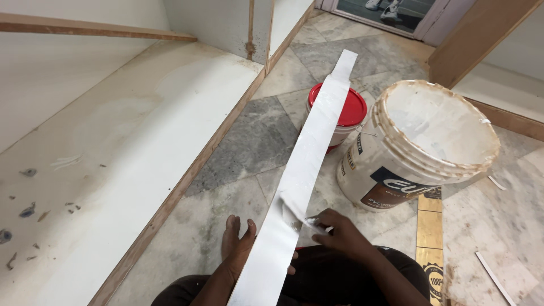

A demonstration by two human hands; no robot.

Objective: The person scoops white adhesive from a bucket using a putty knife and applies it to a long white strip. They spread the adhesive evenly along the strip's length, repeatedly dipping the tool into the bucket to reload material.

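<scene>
White strip [309, 153] | left hand [238, 249] palm-up beneath, supporting it | right hand [340, 232] pinching small scraper [314, 222] on top

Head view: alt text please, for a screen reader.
A seated person's right hand peels film off a long white strip that the left hand supports from below. Beyond stand a red-lidded tub and a large white bucket on marble floor.

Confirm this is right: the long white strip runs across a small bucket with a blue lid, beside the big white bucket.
Wrong on one point: the head view shows the lid is red, not blue. The long white strip does run across it, beside the big white bucket.
</scene>
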